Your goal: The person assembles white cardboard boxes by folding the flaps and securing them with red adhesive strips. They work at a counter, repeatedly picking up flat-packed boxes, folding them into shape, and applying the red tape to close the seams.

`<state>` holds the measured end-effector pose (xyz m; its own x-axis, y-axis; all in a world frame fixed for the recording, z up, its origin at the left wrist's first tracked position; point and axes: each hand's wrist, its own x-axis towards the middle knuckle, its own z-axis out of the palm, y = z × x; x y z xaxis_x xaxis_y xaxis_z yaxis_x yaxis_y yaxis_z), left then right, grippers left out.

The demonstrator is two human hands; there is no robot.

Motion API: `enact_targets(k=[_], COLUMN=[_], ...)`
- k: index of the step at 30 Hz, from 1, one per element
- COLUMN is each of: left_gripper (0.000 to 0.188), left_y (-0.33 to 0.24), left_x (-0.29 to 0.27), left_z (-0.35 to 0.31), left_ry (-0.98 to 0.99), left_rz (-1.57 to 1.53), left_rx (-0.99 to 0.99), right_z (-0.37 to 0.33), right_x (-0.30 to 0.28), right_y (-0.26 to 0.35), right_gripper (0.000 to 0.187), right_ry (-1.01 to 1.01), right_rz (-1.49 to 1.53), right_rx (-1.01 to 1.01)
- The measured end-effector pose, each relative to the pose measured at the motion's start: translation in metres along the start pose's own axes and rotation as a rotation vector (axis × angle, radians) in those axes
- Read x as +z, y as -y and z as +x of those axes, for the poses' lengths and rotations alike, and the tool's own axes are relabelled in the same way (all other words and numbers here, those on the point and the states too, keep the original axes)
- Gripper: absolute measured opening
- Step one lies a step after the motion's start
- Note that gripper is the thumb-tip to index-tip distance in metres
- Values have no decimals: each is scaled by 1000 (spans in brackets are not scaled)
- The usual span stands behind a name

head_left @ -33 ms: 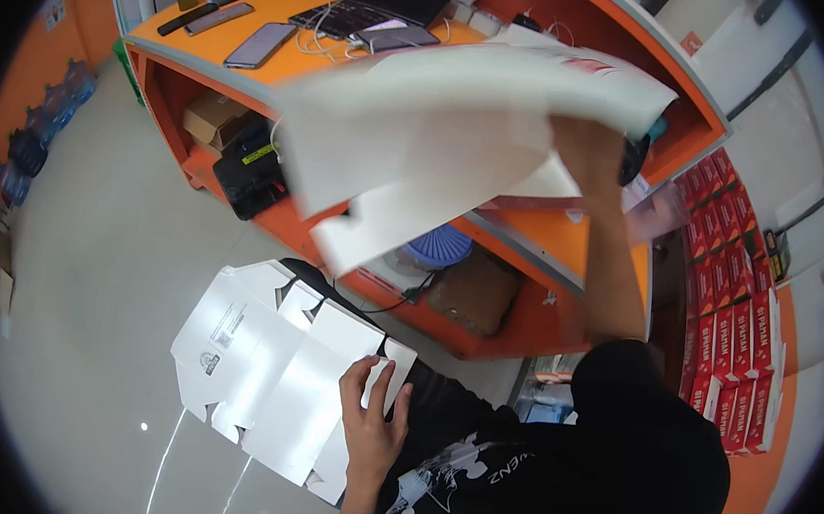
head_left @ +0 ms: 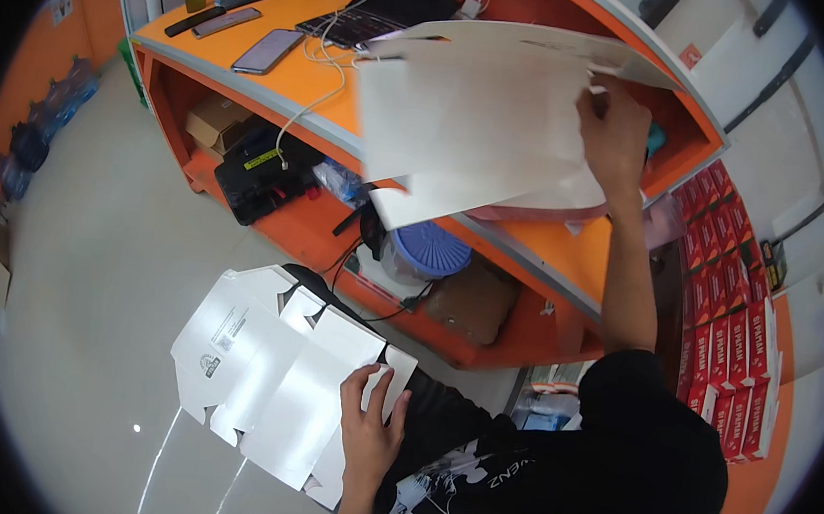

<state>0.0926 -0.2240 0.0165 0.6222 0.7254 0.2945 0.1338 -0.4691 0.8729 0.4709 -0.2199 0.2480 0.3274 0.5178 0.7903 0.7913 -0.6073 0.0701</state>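
Observation:
Over the desk, my right hand (head_left: 616,142) is closed on the right part of a large, flat white cardboard box blank (head_left: 479,118), lifted at a tilt. Beneath it the pinkish-red edge of another sheet (head_left: 539,213) shows on the desk. A second unfolded white box blank (head_left: 280,372), with cut tabs and small dark print, lies across my lap, glossy face up. My left hand (head_left: 371,431) rests on its right-hand flaps, fingers apart and slightly bent.
The orange desk (head_left: 286,14) carries phones (head_left: 268,51), a black laptop (head_left: 381,11) and white cables. Its lower shelf holds a black tool case (head_left: 259,184) and a blue-lidded tub (head_left: 432,249). Red boxes (head_left: 735,346) are stacked at right; water jugs (head_left: 49,117) stand far left.
My right hand and the raised box blank have shifted right, uncovering more of the desk, a hanging cable and the blue-lidded tub. My left hand stays on the lap blank.

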Motion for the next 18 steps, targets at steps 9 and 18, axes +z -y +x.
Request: enact_targets(k=[9, 18], left_gripper=[40, 43], left_y=[14, 17], left_x=[-10, -9], left_z=[-4, -4], left_ry=[153, 183], left_rz=[94, 159], left_rx=[-128, -155], right_z=[-51, -52], right_x=[32, 65], right_y=[-84, -112], right_gripper=[30, 44], right_ry=[478, 829], right_rz=[-178, -332], right_rx=[79, 217])
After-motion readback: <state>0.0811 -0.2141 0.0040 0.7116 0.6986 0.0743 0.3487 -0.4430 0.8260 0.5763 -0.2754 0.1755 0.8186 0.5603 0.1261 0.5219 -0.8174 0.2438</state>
